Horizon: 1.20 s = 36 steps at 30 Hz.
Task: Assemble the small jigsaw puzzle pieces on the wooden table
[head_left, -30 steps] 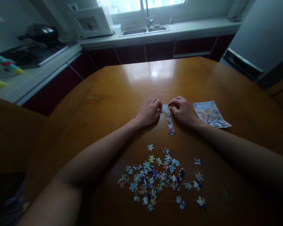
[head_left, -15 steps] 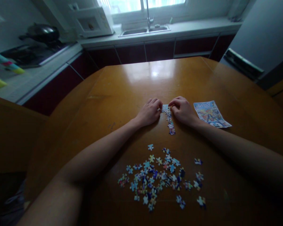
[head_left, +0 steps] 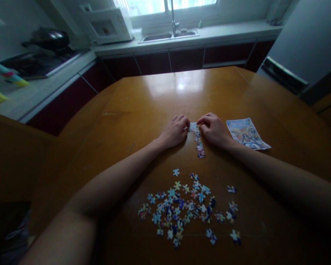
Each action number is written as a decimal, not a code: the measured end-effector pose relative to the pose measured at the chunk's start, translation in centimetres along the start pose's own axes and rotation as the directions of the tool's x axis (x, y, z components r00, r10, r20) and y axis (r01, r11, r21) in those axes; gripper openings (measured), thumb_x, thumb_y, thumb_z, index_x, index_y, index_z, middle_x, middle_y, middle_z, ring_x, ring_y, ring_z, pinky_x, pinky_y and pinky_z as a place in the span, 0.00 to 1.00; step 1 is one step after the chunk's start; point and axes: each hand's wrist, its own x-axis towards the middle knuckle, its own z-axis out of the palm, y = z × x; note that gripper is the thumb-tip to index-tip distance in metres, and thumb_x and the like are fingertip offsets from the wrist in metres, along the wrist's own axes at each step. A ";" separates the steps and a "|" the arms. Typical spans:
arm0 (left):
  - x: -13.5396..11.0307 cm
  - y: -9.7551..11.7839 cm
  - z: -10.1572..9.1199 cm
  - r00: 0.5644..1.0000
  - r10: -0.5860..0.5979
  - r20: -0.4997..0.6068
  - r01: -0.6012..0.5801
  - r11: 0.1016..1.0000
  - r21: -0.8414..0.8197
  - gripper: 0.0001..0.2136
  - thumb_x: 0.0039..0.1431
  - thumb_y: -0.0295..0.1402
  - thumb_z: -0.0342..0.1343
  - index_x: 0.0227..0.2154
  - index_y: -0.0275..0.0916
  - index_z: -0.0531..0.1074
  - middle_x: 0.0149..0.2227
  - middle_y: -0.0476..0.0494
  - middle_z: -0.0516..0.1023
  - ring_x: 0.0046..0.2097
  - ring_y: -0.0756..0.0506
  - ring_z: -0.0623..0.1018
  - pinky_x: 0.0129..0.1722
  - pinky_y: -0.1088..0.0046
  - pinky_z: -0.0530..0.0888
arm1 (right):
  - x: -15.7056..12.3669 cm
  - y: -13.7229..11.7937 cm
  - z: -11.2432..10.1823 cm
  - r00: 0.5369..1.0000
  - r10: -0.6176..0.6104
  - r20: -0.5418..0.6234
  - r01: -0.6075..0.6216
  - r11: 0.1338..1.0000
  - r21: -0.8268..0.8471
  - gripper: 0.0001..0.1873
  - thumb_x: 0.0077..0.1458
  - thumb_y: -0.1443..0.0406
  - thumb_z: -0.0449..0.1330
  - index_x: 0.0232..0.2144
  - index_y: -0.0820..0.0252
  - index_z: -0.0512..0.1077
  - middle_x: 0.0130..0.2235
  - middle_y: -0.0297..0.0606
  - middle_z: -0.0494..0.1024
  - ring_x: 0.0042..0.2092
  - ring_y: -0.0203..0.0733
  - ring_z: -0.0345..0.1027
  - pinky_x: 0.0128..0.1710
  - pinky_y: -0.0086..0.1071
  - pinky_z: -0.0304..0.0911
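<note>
A joined strip of jigsaw puzzle [head_left: 198,141] lies flat on the wooden table [head_left: 143,106], wider at its far end. My left hand [head_left: 176,130] rests at the left side of that far end, its fingers curled onto the puzzle's edge. On the opposite side, my right hand [head_left: 212,129] has thumb and forefinger drawn together at the right edge of the strip. The fingers hide parts of both edges. Closer to me lies a loose heap of puzzle pieces [head_left: 179,209], with one single piece [head_left: 176,172] apart from it.
A printed picture sheet [head_left: 246,133] lies right of my right hand. Beyond the table run a counter with a sink [head_left: 169,36] and a microwave [head_left: 110,25]. A dark pan [head_left: 51,38] sits on the stove at the left, and a grey fridge [head_left: 300,40] stands at the right.
</note>
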 end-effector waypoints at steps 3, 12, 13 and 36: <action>0.0 0.0 0.0 1.000 0.009 -0.009 -0.009 1.000 -0.001 0.08 0.57 0.21 0.50 0.38 0.39 0.68 0.44 0.43 0.74 0.47 0.43 0.69 0.48 0.66 0.69 | 0.0 0.0 0.0 1.000 0.001 0.000 -0.001 1.000 -0.002 0.08 0.54 0.71 0.58 0.31 0.58 0.78 0.38 0.42 0.75 0.45 0.48 0.68 0.50 0.43 0.63; 0.0 -0.1 0.0 1.000 0.007 0.001 -0.007 1.000 -0.008 0.08 0.57 0.22 0.50 0.37 0.39 0.68 0.44 0.42 0.74 0.47 0.43 0.69 0.49 0.65 0.68 | -0.1 -0.3 -0.1 1.000 -0.004 -0.009 0.004 1.000 0.003 0.08 0.54 0.71 0.58 0.30 0.57 0.77 0.37 0.41 0.75 0.45 0.48 0.68 0.49 0.43 0.63; 0.0 -0.1 0.0 1.000 0.007 0.001 -0.007 1.000 -0.009 0.08 0.57 0.22 0.50 0.37 0.39 0.68 0.44 0.42 0.74 0.47 0.43 0.69 0.48 0.65 0.68 | -0.1 -0.3 -0.1 1.000 -0.003 -0.007 0.003 1.000 0.003 0.08 0.54 0.71 0.58 0.30 0.57 0.77 0.37 0.41 0.75 0.44 0.48 0.68 0.49 0.43 0.63; 0.4 3.4 -5.0 0.997 0.030 0.065 0.001 0.905 -0.425 0.08 0.60 0.23 0.53 0.40 0.36 0.74 0.36 0.45 0.79 0.34 0.52 0.74 0.33 0.77 0.70 | -0.5 -1.1 -0.7 0.989 -0.039 -0.140 0.051 0.995 0.083 0.12 0.52 0.74 0.54 0.31 0.56 0.75 0.38 0.41 0.75 0.44 0.47 0.69 0.48 0.42 0.64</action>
